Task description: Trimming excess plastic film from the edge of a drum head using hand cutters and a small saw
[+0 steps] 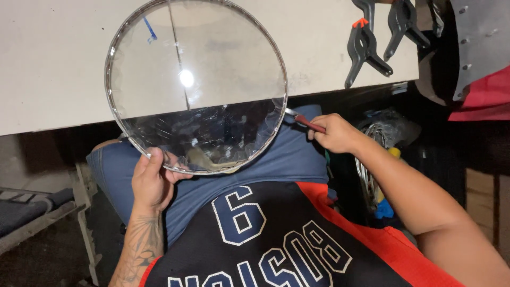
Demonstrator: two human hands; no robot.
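Observation:
A large round hoop with a clear film stretched over it point(196, 85) is held above my lap, its far part over the white table point(53, 58). My left hand point(151, 180) grips the hoop's near rim at the lower left, thumb on top. My right hand point(334, 133) is shut on a red-handled tool point(311, 124) whose metal tip touches the hoop's right rim. The film is wrinkled along the near and right edge.
Three black spring clamps point(366, 45) lie at the table's far right edge. A grey riveted sheet and red cloth point(481, 69) hang at the right. A bundle of wire hoops in plastic point(380, 135) sits beside my right leg. A bench point(32, 212) stands at the left.

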